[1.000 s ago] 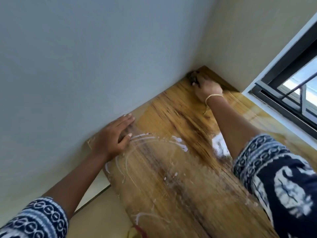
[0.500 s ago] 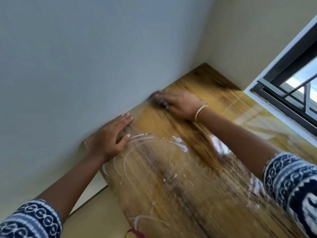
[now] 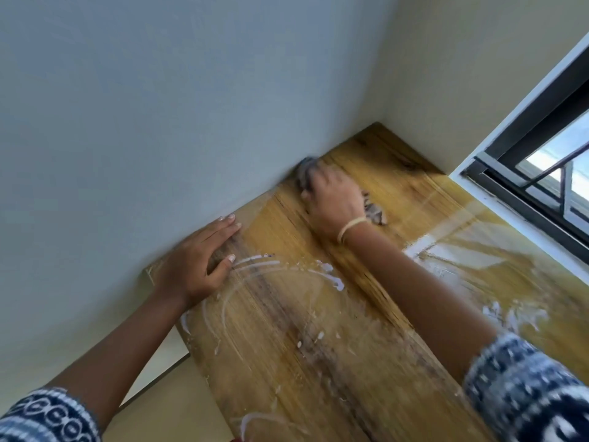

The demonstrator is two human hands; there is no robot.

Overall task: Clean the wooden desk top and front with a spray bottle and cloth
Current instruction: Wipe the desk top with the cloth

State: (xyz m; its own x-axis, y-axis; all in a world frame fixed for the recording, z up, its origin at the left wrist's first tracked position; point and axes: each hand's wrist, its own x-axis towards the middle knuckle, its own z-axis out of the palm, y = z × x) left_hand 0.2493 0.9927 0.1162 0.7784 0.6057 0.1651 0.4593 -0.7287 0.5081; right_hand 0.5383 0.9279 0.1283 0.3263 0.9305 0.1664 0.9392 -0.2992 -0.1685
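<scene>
I see my right hand pressing a grey cloth onto the wooden counter along its far wall edge, fingers curled over the cloth. My left hand lies flat near the counter's left corner, fingers released, beside white cleaner streaks.

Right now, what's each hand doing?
Left hand: open, flat on the desk.
Right hand: pressing the cloth on the desk; grip unclear.

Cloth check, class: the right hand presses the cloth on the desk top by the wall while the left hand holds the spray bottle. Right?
Not quite. The head view shows the left hand resting flat on the desk top, holding nothing; no spray bottle shows. The right hand does press the cloth.
</scene>
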